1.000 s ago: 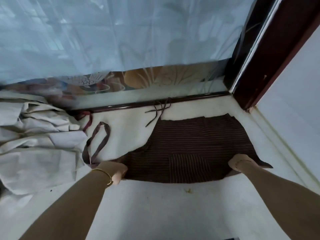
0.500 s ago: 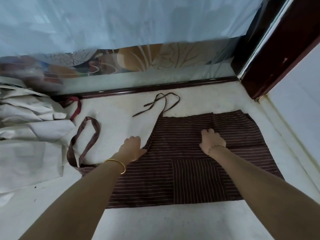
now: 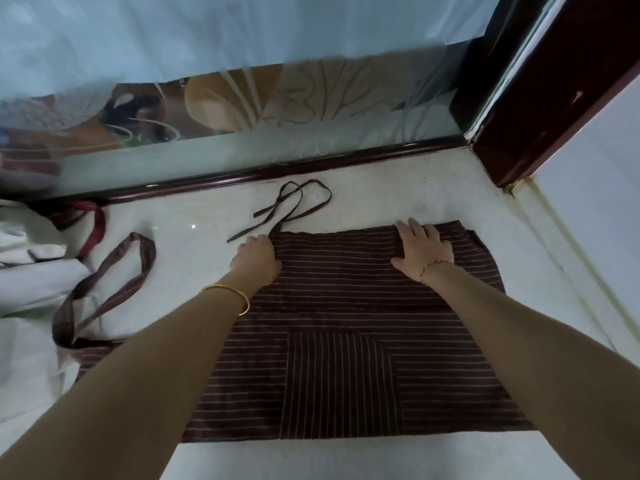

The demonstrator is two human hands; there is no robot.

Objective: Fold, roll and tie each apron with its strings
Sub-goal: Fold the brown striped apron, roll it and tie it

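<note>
Striped apron (image 3: 346,306) spread out, held at its far edge.
The right hand (image 3: 422,252) lies flat, fingers spread; the left hand (image 3: 258,259) curls at the corner by the strings (image 3: 294,202), grip unclear.

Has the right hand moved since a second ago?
Yes. The right hand went from the near edge of the apron to its far edge, toward the window rail.

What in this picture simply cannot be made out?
Head view, the only one:
- Left hand: fingertips hidden under its knuckles, so whether it pinches the apron is unclear.
- Pale cloth pile: cut off by the left edge.
- Apron's near left corner: covered by the left forearm.
- Pattern behind the sheer curtain: blurred.
</note>
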